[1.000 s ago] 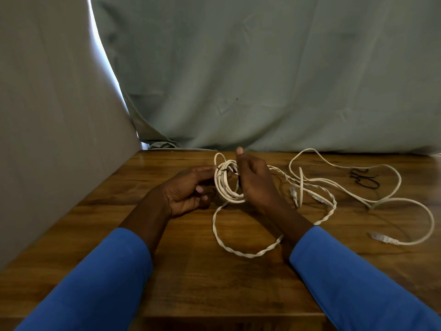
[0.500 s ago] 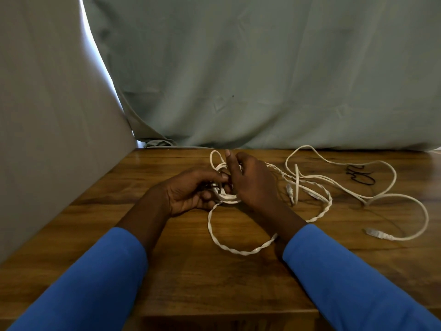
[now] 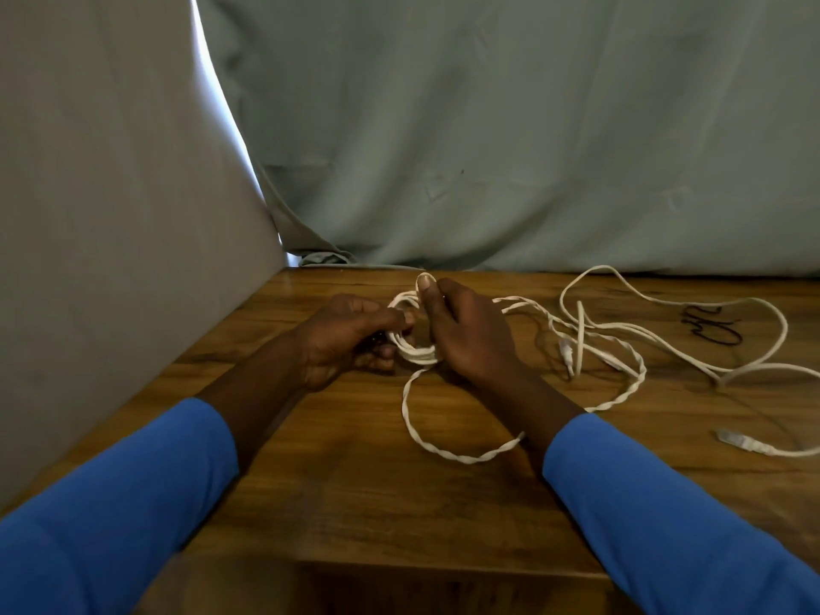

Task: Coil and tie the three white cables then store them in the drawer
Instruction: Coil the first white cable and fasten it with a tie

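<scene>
A small coil of white cable [image 3: 415, 352] sits between my two hands above the wooden table [image 3: 337, 490]. My left hand [image 3: 350, 337] pinches the coil's left side with its fingertips. My right hand [image 3: 470, 335] grips the coil's right side, thumb pointing up. From the coil a twisted white tail [image 3: 443, 450] loops down over the table and passes under my right wrist. More loose white cable [image 3: 674, 330] lies spread out to the right, one plug end [image 3: 736, 440] near the right edge. No drawer is in view.
A thin black tie [image 3: 710, 330] lies on the table at the back right. Grey cloth [image 3: 488, 148] hangs behind the table and a cloth-covered panel [image 3: 111, 215] stands along its left side. The table's front edge runs near the bottom of the view.
My hands have closed in on the coil, which now looks smaller and tighter. My left fingertips moved right onto its left side. The view shifted slightly.
</scene>
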The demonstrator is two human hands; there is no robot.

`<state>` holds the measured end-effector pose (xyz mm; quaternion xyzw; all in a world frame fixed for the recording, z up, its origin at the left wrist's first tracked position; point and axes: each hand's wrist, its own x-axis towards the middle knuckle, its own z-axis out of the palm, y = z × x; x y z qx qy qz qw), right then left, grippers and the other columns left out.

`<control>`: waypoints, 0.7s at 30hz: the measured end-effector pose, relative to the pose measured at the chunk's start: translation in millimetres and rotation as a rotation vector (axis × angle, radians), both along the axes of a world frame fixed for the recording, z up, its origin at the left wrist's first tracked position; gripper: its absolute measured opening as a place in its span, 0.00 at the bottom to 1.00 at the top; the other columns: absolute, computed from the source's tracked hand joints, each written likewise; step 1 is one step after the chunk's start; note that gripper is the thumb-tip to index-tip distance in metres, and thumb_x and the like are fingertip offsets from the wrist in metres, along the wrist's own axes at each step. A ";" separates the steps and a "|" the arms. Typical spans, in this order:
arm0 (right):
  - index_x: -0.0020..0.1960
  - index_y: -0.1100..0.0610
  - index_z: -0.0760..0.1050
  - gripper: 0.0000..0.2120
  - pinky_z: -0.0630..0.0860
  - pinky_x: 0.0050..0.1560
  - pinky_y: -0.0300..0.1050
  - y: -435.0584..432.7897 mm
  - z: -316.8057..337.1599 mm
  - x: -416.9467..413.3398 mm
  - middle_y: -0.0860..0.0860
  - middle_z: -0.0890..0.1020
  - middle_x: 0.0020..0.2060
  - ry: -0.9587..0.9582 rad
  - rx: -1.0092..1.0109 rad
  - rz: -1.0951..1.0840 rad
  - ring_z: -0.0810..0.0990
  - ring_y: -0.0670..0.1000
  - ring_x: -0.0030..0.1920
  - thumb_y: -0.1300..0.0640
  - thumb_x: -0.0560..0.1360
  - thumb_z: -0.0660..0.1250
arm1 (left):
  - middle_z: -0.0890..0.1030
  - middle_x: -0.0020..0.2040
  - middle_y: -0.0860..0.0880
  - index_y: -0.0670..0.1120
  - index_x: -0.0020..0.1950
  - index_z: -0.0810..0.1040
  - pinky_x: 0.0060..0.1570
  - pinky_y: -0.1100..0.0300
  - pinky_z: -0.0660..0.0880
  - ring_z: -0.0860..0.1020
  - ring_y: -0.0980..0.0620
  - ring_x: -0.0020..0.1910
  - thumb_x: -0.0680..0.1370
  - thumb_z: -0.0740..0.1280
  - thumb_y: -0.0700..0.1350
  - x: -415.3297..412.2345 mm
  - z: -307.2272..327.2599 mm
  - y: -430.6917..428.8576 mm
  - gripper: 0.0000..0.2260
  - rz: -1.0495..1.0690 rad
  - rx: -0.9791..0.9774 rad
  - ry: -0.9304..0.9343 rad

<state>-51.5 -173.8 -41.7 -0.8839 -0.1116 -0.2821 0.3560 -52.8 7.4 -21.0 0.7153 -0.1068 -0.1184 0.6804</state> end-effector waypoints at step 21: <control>0.66 0.45 0.77 0.14 0.73 0.48 0.40 14.0 -14.3 -0.9 0.44 0.79 0.53 -0.263 -0.207 0.216 0.73 0.40 0.49 0.52 0.81 0.68 | 0.86 0.41 0.43 0.39 0.55 0.84 0.34 0.57 0.84 0.84 0.52 0.33 0.75 0.77 0.45 23.5 -6.1 18.3 0.13 0.156 -0.147 0.116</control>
